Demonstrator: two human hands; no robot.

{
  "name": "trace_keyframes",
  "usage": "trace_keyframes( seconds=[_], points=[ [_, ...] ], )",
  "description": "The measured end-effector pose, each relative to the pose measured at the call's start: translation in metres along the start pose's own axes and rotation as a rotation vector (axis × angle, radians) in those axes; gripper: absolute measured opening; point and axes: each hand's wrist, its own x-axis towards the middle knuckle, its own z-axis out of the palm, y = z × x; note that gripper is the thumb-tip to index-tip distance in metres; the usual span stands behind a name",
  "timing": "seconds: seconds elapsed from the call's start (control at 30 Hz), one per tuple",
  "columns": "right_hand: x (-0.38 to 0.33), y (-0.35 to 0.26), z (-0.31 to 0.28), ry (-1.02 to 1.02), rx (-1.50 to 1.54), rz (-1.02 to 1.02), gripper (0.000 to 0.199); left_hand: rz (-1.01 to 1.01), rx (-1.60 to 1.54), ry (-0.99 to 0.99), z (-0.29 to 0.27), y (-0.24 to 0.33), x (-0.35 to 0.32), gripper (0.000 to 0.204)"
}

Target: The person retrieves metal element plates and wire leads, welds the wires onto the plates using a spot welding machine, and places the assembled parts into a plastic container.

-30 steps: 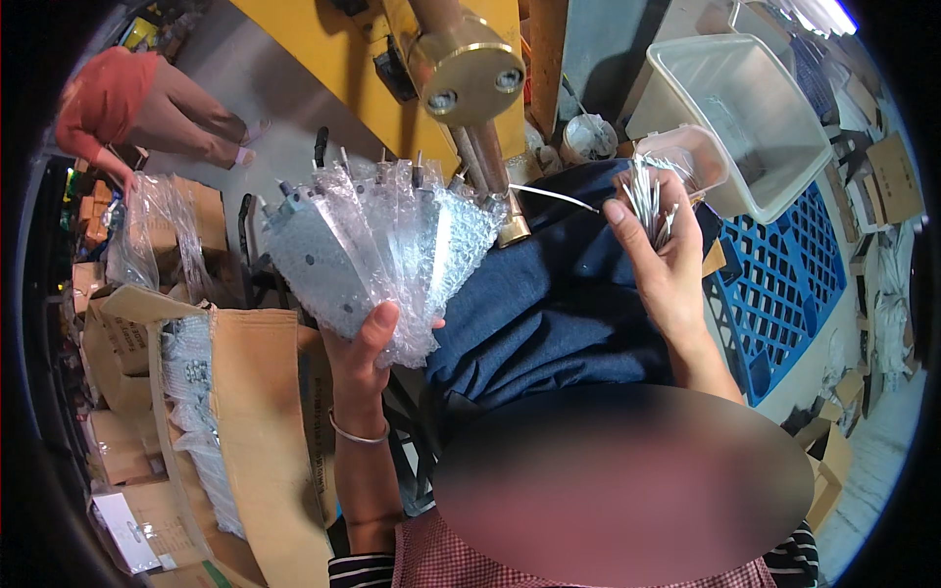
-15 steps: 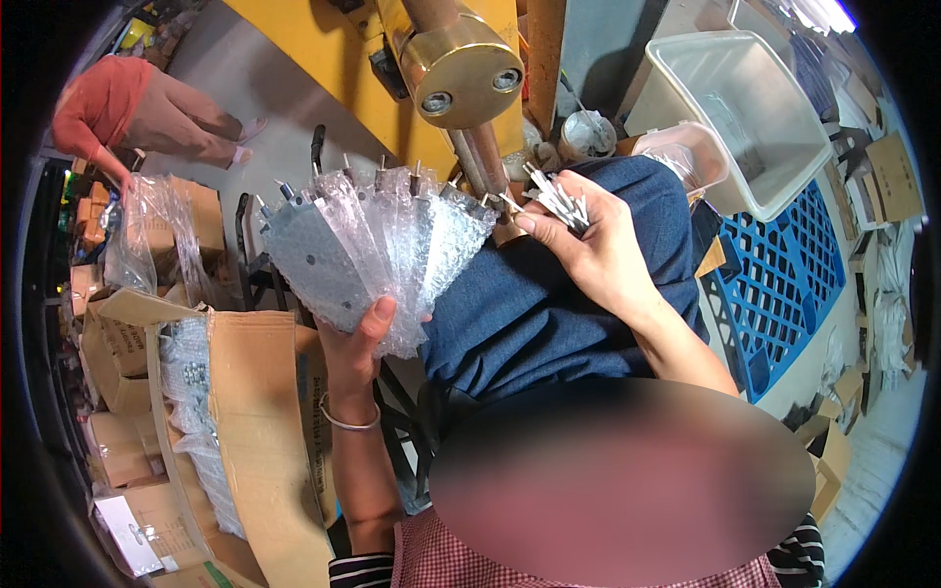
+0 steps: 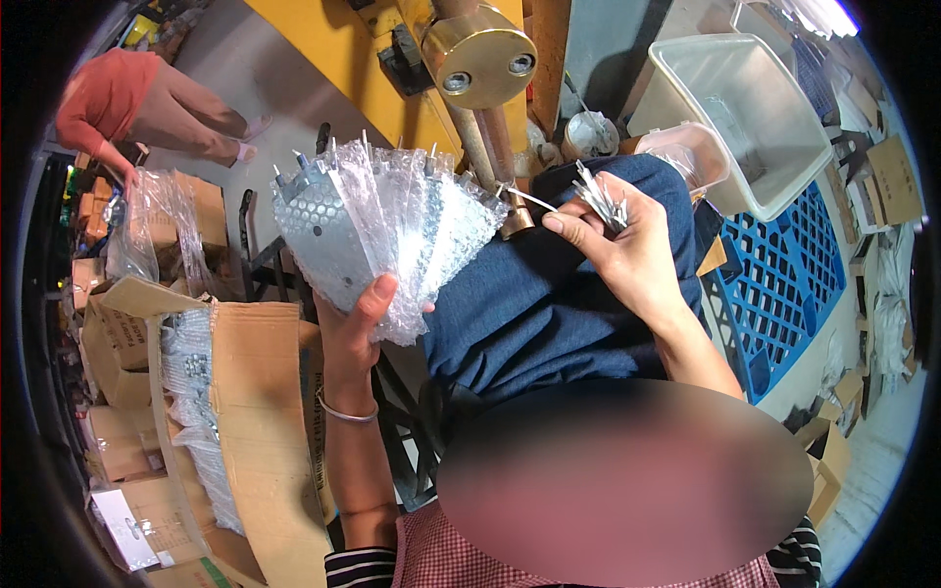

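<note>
Wrapped parts (image 3: 397, 220) — fanned, in left hand (image 3: 355, 328)

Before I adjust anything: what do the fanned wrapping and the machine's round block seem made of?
Fanned wrapping: clear, shiny plastic, probably bubble film, given its dimpled glints.
Round block: smooth, polished metal, perhaps brass, given its golden sheen.

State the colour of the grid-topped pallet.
The pallet is blue, as the head view shows.

Single head-worn fisheye view, wide and steeply downward, from close above hands (image 3: 632, 240) and lap (image 3: 549, 314).
</note>
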Motion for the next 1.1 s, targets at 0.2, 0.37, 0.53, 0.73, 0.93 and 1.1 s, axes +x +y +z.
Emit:
trace_keyframes(
  seconds=[0.2, 0.37, 0.53, 0.73, 0.93, 1.1],
  points=[
    [0.004, -0.002, -0.006, 0.045, -0.106, -0.132, 0.014, -0.070, -0.077, -0.027, -0.003, -0.001, 0.009, 0.061],
    [-0.008, -0.004, -0.017, 0.107, 0.009, -0.056, 0.023, -0.217, -0.212, -0.023, -0.012, -0.009, 0.011, 0.063],
    [-0.013, -0.009, -0.024, 0.226, 0.193, 0.001, 0.020, -0.037, -0.073, -0.021, -0.002, -0.009, 0.002, 0.064],
    [-0.012, -0.013, -0.020, 0.110, 0.216, 0.080, 0.015, 0.042, 0.020, -0.011, 0.005, -0.006, -0.012, 0.066],
    [-0.010, -0.017, -0.010, 0.121, 0.240, 0.060, 0.013, 0.093, 0.225, -0.030, 0.008, -0.009, -0.017, 0.067],
    [-0.006, -0.007, -0.007, 0.068, 0.245, 0.065, 0.015, 0.079, 0.223, -0.014, 0.009, -0.015, -0.018, 0.067]
  ],
)
